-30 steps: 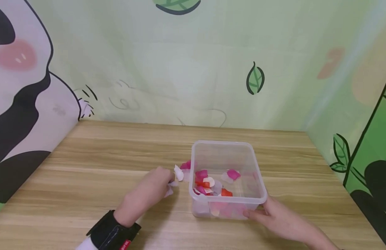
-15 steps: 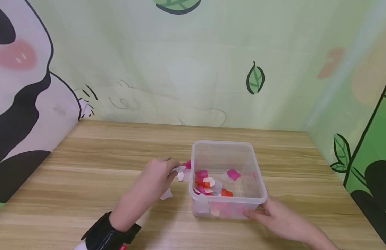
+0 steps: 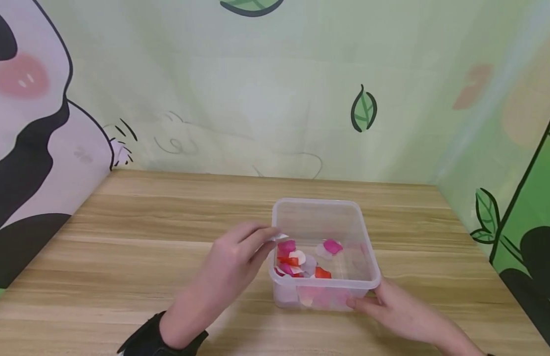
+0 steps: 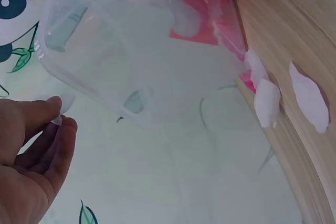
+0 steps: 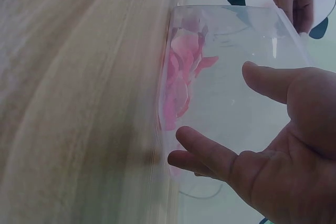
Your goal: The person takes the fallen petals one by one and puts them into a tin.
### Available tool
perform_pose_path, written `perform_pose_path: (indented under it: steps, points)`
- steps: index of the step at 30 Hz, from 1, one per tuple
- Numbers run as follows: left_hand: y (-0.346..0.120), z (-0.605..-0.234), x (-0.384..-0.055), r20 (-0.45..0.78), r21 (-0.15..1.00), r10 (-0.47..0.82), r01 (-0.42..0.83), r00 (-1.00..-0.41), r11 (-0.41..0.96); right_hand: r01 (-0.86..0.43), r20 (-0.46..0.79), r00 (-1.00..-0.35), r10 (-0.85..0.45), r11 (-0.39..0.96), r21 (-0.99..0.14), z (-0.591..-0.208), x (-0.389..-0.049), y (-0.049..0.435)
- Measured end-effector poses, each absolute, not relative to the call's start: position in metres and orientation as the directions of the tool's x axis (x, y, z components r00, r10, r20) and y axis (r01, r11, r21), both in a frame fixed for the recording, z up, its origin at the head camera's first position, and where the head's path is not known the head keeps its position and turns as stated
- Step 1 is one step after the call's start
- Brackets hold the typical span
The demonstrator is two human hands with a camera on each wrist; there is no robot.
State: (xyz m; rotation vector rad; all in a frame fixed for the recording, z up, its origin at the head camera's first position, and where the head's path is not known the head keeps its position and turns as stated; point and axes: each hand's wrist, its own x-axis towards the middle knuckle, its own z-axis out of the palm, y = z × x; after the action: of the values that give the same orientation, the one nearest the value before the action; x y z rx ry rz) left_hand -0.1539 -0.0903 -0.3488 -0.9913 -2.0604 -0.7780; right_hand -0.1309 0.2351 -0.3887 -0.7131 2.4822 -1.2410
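Observation:
A clear plastic box stands on the table in the head view, with pink, red and white petals on its bottom. My left hand pinches a white petal between thumb and fingertips, over the box's left rim. In the left wrist view the held petal shows at the fingertips. My right hand touches the box at its near right corner. The right wrist view shows its thumb and fingers straight and spread along the wall.
White petals and a bit of pink petal lie on the table beside the box, hidden behind the left hand in the head view. A printed cloth backdrop rises at the table's far edge and sides.
My left hand has gathered a white petal from the table and moved right and away from me, to the box's rim. The right hand and the box have stayed in place.

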Motion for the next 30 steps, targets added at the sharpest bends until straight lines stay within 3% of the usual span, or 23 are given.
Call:
perform_pose_path:
  steps: [9,16,25,30]
  points:
    - [-0.084,-0.350,-0.150,0.778,0.210,0.431,0.836,-0.457,0.507,-0.297,-0.030,-0.842,-0.539,0.510,-0.807,-0.389,-0.131,0.235]
    - [-0.088,-0.353,-0.158,0.789,0.232,0.373,0.799,-0.488,0.554,-0.289,-0.039,-0.845,-0.533,0.518,-0.805,-0.389,-0.132,0.236]
    - [-0.104,-0.362,-0.171,0.617,0.288,0.327,0.592,-0.716,0.753,-0.297,-0.029,-0.843,-0.538,0.509,-0.808,-0.390,-0.131,0.236]
    - [-0.111,-0.368,-0.176,0.407,0.300,0.334,0.470,-0.850,0.830,-0.305,-0.019,-0.840,-0.542,0.502,-0.810,-0.390,-0.131,0.236]
